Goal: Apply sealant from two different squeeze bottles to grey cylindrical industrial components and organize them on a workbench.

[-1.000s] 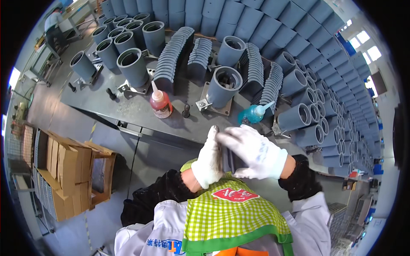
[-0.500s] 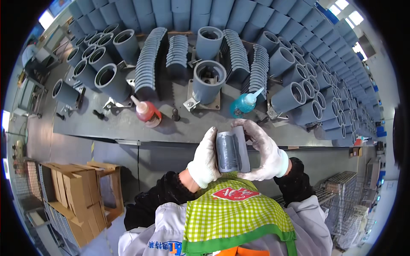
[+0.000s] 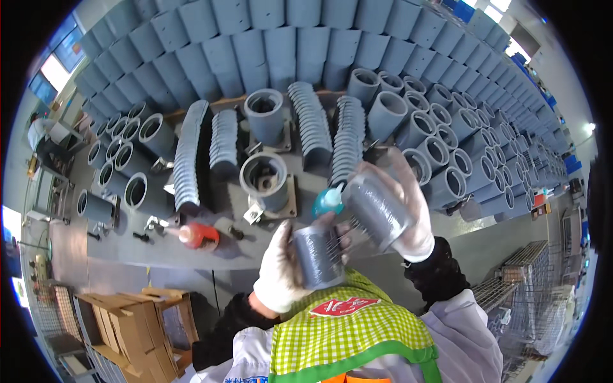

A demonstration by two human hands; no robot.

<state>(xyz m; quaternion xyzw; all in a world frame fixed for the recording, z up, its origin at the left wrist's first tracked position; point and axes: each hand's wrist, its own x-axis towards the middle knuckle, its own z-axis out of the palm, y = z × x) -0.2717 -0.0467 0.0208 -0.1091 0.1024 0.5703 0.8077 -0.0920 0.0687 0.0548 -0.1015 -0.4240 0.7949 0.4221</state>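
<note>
My left hand (image 3: 276, 276), in a white glove, grips a grey curved shell piece (image 3: 318, 256) whose outward face is coated with something wet and glossy. A second grey curved shell piece (image 3: 377, 209), also shiny with the coating, is held tilted in my gloved right hand (image 3: 418, 220), higher and to the right. Thin strands stretch between the two pieces, which are apart. Just behind them, on the bench, stands a teal squeeze bottle (image 3: 328, 202), partly hidden. A red squeeze bottle (image 3: 202, 236) is farther left.
Across the bench (image 3: 246, 255), a grey cylinder (image 3: 273, 191) stands on a metal base plate, between rows of stacked curved pieces (image 3: 190, 156). More cylinders (image 3: 440, 153) crowd the right side. Tall stacks (image 3: 255, 57) line the back. Cardboard boxes (image 3: 131, 319) sit lower left; a wire rack (image 3: 520, 274) stands at right.
The two shell pieces, close together before, are now separated. My right hand has moved up and away with one; my left hand has lowered slightly with the other. The view has shifted.
</note>
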